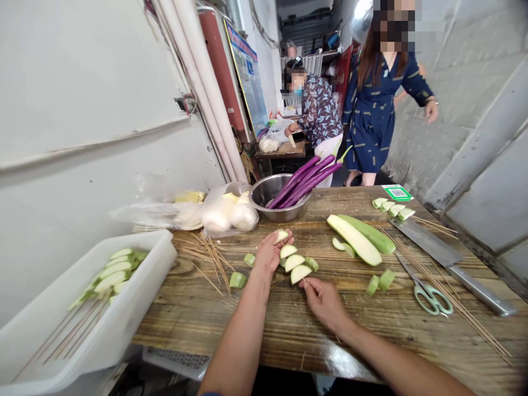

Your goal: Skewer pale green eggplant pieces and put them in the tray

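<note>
Several half-round zucchini slices (294, 262) sit in a row on a bamboo skewer between my hands, over the wooden table. My left hand (270, 253) is closed around the slice at the far end. With finger and thumb, my right hand (324, 302) pinches the skewer close to the nearest slice; most of the stick is hidden in that hand. Loose zucchini pieces (238, 280) lie to the left of my left hand, with others under the row. Two long zucchini halves (355, 240) rest beyond my right hand, one with its pale cut face up.
A white bin (144, 269) with skewered slices stands left. Bare skewers (210, 256) lie nearby. Plastic bags (229, 212) and a steel bowl (264, 192) of eggplants (305, 181) are at the back. Scissors (431, 294) and a cleaver (429, 239) lie right. Two people are beyond the table.
</note>
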`<state>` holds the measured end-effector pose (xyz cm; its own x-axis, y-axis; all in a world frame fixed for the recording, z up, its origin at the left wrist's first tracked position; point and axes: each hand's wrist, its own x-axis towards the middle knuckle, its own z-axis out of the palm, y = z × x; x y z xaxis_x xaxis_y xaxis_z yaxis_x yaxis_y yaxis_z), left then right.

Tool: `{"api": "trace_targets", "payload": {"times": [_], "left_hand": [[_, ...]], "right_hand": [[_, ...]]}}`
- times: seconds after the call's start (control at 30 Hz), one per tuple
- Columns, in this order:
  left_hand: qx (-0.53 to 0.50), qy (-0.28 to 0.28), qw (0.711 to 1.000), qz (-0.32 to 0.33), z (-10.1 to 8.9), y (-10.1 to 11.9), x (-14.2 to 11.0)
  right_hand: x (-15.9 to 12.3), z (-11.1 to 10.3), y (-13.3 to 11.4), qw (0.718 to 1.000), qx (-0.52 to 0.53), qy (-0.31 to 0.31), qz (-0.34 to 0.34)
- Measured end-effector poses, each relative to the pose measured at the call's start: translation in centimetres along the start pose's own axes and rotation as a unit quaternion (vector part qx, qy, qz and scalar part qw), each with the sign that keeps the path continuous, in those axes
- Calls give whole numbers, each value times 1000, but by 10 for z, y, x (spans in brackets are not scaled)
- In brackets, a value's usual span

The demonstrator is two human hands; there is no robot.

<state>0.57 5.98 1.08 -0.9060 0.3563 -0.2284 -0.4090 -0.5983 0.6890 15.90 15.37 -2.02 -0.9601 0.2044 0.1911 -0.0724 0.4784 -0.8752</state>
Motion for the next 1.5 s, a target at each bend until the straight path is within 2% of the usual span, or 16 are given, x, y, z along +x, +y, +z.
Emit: {"api": "trace_targets", "payload": {"times": [0.5, 0.87, 1.5], "left_hand": [[13, -3, 1000, -16, 7, -8, -4], [38, -13, 999, 3, 7, -15, -5], [43, -10, 999, -25, 9, -20, -9]], "right_hand": [[-1, 2, 1, 1000, -18, 12, 12], [-2, 3, 2, 999, -31, 30, 1], [-3, 6, 7, 998, -31, 49, -6]]}}
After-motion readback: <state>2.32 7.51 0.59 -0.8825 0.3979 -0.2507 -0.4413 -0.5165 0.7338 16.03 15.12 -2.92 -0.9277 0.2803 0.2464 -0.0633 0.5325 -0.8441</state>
